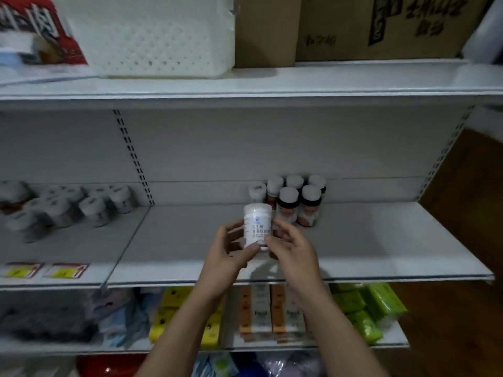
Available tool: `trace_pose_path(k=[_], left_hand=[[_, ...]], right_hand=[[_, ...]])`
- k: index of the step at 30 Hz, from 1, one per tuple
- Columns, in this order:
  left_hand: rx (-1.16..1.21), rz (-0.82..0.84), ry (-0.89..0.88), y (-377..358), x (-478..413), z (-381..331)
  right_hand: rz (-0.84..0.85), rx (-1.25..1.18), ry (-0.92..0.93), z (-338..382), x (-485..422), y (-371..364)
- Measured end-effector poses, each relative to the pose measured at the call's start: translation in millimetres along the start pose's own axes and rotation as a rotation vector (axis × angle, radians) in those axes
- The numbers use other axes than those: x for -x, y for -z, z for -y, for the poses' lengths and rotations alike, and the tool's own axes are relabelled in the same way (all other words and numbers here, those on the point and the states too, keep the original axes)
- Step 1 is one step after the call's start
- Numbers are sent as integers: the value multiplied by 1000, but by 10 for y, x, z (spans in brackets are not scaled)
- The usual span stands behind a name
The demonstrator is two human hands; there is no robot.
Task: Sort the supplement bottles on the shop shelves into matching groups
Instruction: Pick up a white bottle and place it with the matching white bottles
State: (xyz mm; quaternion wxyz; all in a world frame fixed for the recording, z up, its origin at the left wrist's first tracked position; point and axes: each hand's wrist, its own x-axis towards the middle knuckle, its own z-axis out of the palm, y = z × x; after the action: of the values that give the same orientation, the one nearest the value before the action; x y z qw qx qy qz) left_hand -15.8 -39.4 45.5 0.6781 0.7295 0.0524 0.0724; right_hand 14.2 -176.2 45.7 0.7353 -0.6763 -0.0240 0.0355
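A white supplement bottle [257,225] with a white cap and a pale label stands upright in the air just above the front part of the middle shelf [381,240], held between both hands. The left hand [231,250] grips its left side and lower part, fingers curled behind and thumb coming up under the label; the right hand [292,247] pinches its right side, fingertips touching the label edge. Just behind and to the right of it, toward the back of the same shelf, a cluster of brown bottles [298,202] with white caps stands upright in two close rows, with one white bottle [257,191] at the cluster's left end. Well apart on the left section of the shelf sits another group of white-capped bottles [68,204], blurred. Yellow price tags [65,270] sit on the shelf's front edge there. On the shelf above stand a white perforated basket [163,36] and cardboard boxes [381,25]. On the shelf below lie yellow packs [168,314], orange-and-white boxes [261,311] and green packs [364,308].
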Motion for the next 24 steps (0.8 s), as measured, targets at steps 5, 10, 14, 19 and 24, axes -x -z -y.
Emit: trace_pose_path(k=[5, 10, 14, 19, 24], left_hand=[[96, -22, -21, -292, 768, -236], [146, -36, 0, -527, 1160, -394], [142, -35, -20, -626, 1342, -475], [168, -61, -66, -649, 1520, -530], [232, -18, -77, -679, 1644, -572]], right_hand=[[10, 29, 106, 179, 703, 361], [16, 4, 201, 311, 1124, 576], [49, -50, 220, 350, 1303, 674], [94, -133, 188, 366, 1476, 707], [102, -133, 238, 428, 1618, 735]])
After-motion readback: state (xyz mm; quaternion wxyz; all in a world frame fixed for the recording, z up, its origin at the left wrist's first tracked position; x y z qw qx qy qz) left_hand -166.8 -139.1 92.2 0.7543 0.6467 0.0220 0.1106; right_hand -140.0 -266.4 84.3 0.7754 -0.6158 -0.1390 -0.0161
